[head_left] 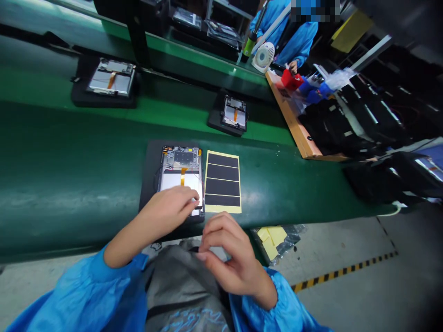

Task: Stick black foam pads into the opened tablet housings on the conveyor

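An opened tablet (182, 179) lies on a black foam pad (148, 173) in front of me, with its circuit board, silver battery and an orange ribbon strip exposed. My left hand (171, 205) reaches over the tablet's lower part, fingers curled and tips together at its right edge. A small dark strip shows just below those fingertips; whether they grip it I cannot tell. Near the bench's front edge, my right hand (230, 256) hangs in the air, fingers bent toward the thumb. Something small and dark shows by its thumb tip. To the tablet's right lies a yellow backing sheet (223, 210) bearing several black adhesive strips (223, 186).
Two more opened tablets (112, 78) (235, 113) rest on black pads along the green line. A small white fan (263, 56) stands at the back near a co-worker in blue. Black items (332, 129) crowd the right. Yellow paper scraps (273, 240) lie below the edge.
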Demonstrator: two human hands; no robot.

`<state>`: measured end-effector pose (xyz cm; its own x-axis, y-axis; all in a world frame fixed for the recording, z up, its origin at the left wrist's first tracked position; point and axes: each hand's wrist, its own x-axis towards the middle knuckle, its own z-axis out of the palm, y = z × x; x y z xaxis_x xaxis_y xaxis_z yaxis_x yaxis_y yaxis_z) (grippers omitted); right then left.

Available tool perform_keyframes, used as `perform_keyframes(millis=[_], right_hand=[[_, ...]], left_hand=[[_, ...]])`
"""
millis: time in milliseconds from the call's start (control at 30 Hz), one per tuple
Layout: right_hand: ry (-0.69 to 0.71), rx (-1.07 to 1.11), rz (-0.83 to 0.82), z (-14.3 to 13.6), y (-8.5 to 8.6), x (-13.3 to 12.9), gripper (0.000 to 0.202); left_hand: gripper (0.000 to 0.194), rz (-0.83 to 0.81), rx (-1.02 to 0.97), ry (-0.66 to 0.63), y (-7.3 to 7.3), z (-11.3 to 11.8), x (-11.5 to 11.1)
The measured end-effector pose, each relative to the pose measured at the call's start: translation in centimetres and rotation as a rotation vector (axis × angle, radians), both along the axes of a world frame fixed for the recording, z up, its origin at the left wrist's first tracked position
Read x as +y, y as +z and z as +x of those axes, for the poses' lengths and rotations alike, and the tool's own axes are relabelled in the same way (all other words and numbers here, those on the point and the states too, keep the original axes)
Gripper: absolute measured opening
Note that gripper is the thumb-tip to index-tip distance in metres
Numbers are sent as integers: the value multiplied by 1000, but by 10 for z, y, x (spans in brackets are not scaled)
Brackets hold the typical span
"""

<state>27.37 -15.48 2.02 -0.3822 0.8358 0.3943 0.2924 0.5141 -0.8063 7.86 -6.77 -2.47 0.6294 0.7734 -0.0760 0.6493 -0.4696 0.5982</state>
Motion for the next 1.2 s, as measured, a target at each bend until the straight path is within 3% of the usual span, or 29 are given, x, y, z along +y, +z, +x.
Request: perform_keyframes(millis=[100, 200, 333, 467, 600, 833, 933, 1200], right_hand=[[-132, 6, -96, 22, -5, 4, 8], [-208, -17, -209, 37, -21, 11, 10], [-208, -30, -300, 37, -48, 20, 11], [-156, -70, -276, 25, -67, 27, 15], [-129, -157, -186, 17, -75, 30, 19], [-198, -158, -217, 10, -76, 25, 24], [-221, -172, -211, 8, -77, 25, 24], [-229, -138, -205, 7, -79, 25, 23]], left_hand=[[36, 276, -77, -55, -14, -5, 24], [35, 477, -103, -278, -26, -2, 57], [32, 323, -141, -550, -29, 5, 101], [23, 95, -223, -646, -26, 11, 129], [25, 49, -210, -685, -27, 15, 134], [18, 392, -181, -689, -38, 18, 127], [21, 464, -147, -696, -39, 17, 126], [38, 171, -322, -812, -31, 9, 119]])
